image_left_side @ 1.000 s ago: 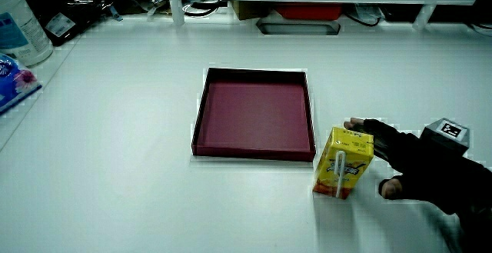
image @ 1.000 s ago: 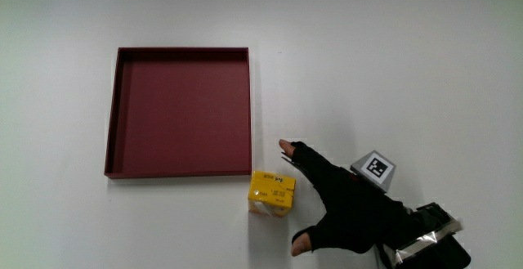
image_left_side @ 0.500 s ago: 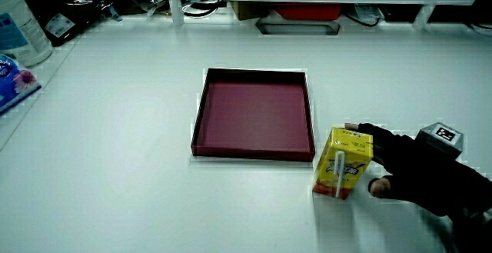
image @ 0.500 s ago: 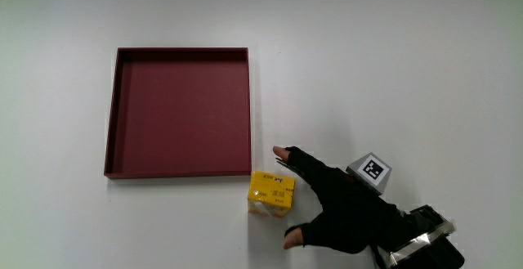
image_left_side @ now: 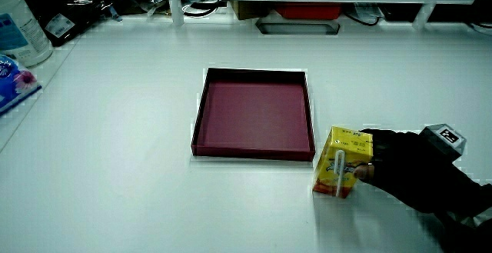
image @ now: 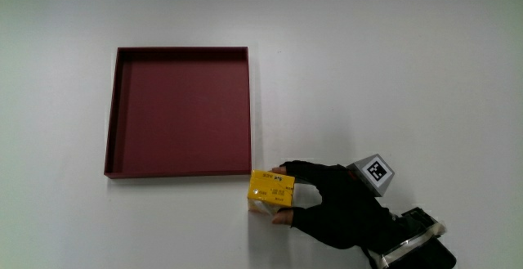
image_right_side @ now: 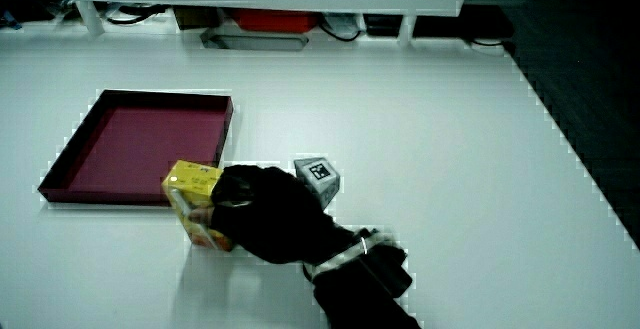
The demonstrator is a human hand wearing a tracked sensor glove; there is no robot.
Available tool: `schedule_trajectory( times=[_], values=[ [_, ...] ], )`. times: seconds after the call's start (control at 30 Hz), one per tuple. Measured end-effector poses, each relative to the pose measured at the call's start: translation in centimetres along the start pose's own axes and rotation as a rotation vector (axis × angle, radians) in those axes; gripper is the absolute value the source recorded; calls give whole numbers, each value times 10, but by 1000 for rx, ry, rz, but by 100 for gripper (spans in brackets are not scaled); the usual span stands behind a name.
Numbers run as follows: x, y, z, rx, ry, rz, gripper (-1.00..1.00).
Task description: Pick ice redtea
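Main view, contents by size. White table (image: 392,56): bears everything. Dark red tray (image: 110,138): square, shallow, nothing in it. Hand (image: 339,212), black glove: beside the carton, forearm reaching back toward the person; fingers (image: 296,171) and thumb wrapped on two sides of the carton, gripping it. Patterned cube (image: 374,172): on the back of the hand. Ice redtea carton (image: 271,189): yellow, just outside the tray's nearest corner, upright on the table in both side views (image_left_side: 344,161) (image_right_side: 192,194). Progress, judged: reach done, grip made; carton apparently not yet lifted; the lift itself remains.
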Motion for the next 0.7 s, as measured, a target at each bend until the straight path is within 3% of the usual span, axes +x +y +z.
schedule_trajectory(
  times=[0.17, 0.3, 0.4, 0.53, 0.7],
  values=[
    [-1, -3, -2, 24, -36, 35, 100],
    [1, -4, -4, 37, -24, 60, 100],
    [1, -2, -5, 32, -59, 60, 100],
    [-11, 8, -7, 11, -47, 99, 100],
    [-28, 28, -6, 2, -116, 179, 100]
  ],
)
